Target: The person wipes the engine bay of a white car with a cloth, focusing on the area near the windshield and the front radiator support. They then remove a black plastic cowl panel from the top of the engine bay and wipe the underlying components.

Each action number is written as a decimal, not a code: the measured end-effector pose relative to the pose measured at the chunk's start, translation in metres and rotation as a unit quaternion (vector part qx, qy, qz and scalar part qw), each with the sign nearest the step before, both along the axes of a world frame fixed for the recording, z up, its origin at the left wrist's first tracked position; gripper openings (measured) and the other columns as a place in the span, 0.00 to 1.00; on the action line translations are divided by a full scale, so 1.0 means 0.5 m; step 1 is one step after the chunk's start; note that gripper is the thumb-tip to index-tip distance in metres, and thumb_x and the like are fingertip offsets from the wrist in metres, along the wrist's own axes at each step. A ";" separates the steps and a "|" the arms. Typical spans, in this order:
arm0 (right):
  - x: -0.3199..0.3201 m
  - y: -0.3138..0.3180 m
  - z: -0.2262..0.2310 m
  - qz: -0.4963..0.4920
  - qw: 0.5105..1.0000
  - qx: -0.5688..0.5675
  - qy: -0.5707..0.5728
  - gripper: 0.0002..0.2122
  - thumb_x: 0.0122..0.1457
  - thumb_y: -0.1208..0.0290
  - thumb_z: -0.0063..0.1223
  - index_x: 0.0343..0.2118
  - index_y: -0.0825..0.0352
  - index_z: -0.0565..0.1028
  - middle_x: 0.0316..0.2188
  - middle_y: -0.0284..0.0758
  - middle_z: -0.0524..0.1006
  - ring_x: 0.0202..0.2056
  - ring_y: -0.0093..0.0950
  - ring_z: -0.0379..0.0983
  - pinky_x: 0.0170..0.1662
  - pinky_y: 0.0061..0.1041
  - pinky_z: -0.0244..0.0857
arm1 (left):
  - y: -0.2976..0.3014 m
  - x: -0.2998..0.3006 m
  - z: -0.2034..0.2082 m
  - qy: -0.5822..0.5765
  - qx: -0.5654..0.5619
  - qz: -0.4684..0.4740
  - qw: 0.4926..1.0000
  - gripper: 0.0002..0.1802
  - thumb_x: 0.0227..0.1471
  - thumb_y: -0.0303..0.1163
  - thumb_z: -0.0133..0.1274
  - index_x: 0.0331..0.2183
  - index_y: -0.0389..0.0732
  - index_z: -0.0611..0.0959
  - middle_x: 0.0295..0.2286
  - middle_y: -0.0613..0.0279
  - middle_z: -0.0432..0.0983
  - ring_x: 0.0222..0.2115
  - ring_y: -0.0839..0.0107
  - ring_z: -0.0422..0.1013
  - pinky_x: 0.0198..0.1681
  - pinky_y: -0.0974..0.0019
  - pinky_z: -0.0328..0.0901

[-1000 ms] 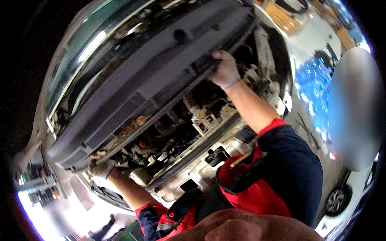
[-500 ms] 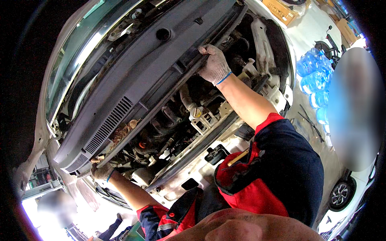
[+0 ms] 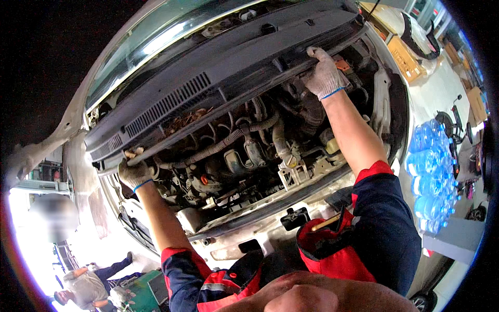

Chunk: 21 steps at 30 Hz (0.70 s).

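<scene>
A long dark-grey plastic cowl panel (image 3: 239, 67) with slotted vents spans the car below the windshield. My left hand (image 3: 133, 174), in a white knit work glove, is closed around the near edge of its left end. Farther right, my gloved right hand (image 3: 323, 75) grips the same edge, its thumb on top and the other fingers hidden underneath. Dry leaves and twigs (image 3: 189, 119) lie in the panel's trough, near the vents. Below and in front of the panel the engine (image 3: 249, 148) shows, with a ribbed hose (image 3: 228, 139) running across it.
The windshield (image 3: 150, 49) rises behind the panel. Nearer me runs the car's front crossmember (image 3: 249, 221). Stacked blue water bottles (image 3: 429, 171) and cardboard boxes (image 3: 403, 57) stand on the right. A person (image 3: 86, 283) is at the lower left, beside a green box (image 3: 143, 291).
My view has turned, so the panel and engine bay lie more level across it. Both hands keep their hold on the panel's edge.
</scene>
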State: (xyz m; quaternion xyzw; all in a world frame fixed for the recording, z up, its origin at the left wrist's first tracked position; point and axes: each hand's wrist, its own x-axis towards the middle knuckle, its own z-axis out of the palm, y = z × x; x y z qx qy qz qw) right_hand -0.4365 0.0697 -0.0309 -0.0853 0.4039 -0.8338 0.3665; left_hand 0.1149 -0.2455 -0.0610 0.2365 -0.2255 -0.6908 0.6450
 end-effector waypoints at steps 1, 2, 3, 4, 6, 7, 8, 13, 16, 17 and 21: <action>0.021 -0.007 0.022 -0.035 0.998 0.052 0.015 0.10 0.71 0.66 0.41 0.39 0.59 0.77 0.58 0.39 0.70 0.58 0.37 0.63 0.60 0.45 0.62 | 0.004 -0.006 -0.003 -0.028 -0.036 -0.023 0.999 0.18 0.55 0.27 0.46 0.46 0.27 0.73 0.35 0.42 0.79 0.34 0.53 0.79 0.44 0.43 0.76; -0.001 0.002 0.025 -0.043 0.997 0.055 0.023 0.10 0.71 0.66 0.41 0.39 0.59 0.77 0.58 0.39 0.70 0.58 0.37 0.63 0.60 0.45 0.62 | 0.024 -0.069 0.017 -0.052 -0.045 -0.035 0.997 0.17 0.55 0.27 0.45 0.45 0.27 0.74 0.36 0.42 0.78 0.34 0.53 0.79 0.47 0.43 0.76; -0.016 -0.008 0.034 -0.029 0.999 0.011 -0.010 0.10 0.71 0.65 0.42 0.37 0.59 0.76 0.56 0.39 0.71 0.56 0.38 0.64 0.60 0.46 0.62 | -0.014 -0.046 0.007 -0.019 -0.050 -0.052 0.997 0.17 0.55 0.27 0.44 0.44 0.28 0.74 0.36 0.42 0.78 0.34 0.52 0.79 0.48 0.42 0.74; -0.025 -0.021 0.038 -0.014 0.998 -0.031 -0.043 0.10 0.70 0.65 0.43 0.35 0.59 0.76 0.55 0.39 0.71 0.55 0.39 0.64 0.60 0.47 0.62 | -0.055 -0.023 0.003 0.013 -0.056 -0.069 0.996 0.16 0.55 0.26 0.44 0.44 0.28 0.74 0.36 0.43 0.78 0.34 0.51 0.78 0.50 0.42 0.73; -0.011 -0.030 0.055 -0.062 0.990 0.067 0.106 0.05 0.65 0.67 0.51 0.38 0.61 0.74 0.52 0.38 0.73 0.49 0.36 0.68 0.54 0.42 0.66 | -0.085 -0.057 0.004 -0.014 -0.058 -0.011 0.998 0.16 0.57 0.28 0.44 0.44 0.29 0.76 0.35 0.46 0.79 0.34 0.49 0.78 0.52 0.41 0.71; -0.014 -0.027 0.070 -0.063 0.996 0.042 0.055 0.05 0.65 0.66 0.52 0.37 0.61 0.74 0.49 0.37 0.74 0.48 0.35 0.68 0.54 0.42 0.66 | -0.080 -0.092 0.013 -0.025 -0.069 -0.029 0.997 0.17 0.59 0.30 0.45 0.45 0.28 0.76 0.34 0.48 0.80 0.34 0.49 0.78 0.51 0.41 0.70; -0.017 -0.022 0.078 -0.064 0.998 0.014 0.004 0.06 0.64 0.65 0.53 0.36 0.61 0.73 0.47 0.36 0.75 0.47 0.35 0.68 0.53 0.41 0.66 | -0.082 -0.126 0.026 -0.044 -0.053 -0.008 0.998 0.18 0.61 0.32 0.46 0.46 0.27 0.77 0.32 0.50 0.81 0.33 0.48 0.78 0.51 0.40 0.70; -0.001 -0.093 0.103 -0.008 0.999 -0.035 0.033 0.06 0.63 0.65 0.57 0.37 0.61 0.74 0.41 0.36 0.75 0.43 0.34 0.74 0.44 0.40 0.74 | -0.254 0.032 -0.006 -0.216 -0.149 -0.078 0.962 0.16 0.64 0.35 0.46 0.42 0.33 0.82 0.38 0.49 0.82 0.43 0.53 0.76 0.56 0.50 0.69; -0.053 -0.083 0.096 -0.058 0.997 -0.017 0.049 0.06 0.64 0.67 0.56 0.38 0.62 0.74 0.42 0.37 0.74 0.42 0.33 0.74 0.45 0.39 0.77 | -0.181 -0.140 0.029 0.004 0.021 -0.068 0.997 0.16 0.64 0.34 0.43 0.42 0.32 0.80 0.36 0.48 0.81 0.42 0.52 0.75 0.57 0.51 0.68; -0.060 -0.104 0.089 -0.028 0.992 0.003 0.122 0.06 0.65 0.67 0.55 0.39 0.63 0.74 0.42 0.38 0.74 0.43 0.34 0.74 0.46 0.39 0.77 | -0.215 -0.094 0.020 -0.145 -0.089 -0.051 0.984 0.15 0.63 0.32 0.44 0.42 0.30 0.79 0.36 0.48 0.80 0.42 0.50 0.75 0.58 0.48 0.67; -0.078 -0.162 0.078 -0.006 0.998 -0.046 0.046 0.12 0.65 0.67 0.56 0.47 0.68 0.72 0.44 0.40 0.73 0.43 0.36 0.74 0.48 0.40 0.78 | -0.285 -0.040 0.015 -0.297 -0.204 -0.088 0.928 0.14 0.63 0.28 0.45 0.45 0.27 0.76 0.37 0.47 0.78 0.43 0.48 0.74 0.59 0.42 0.65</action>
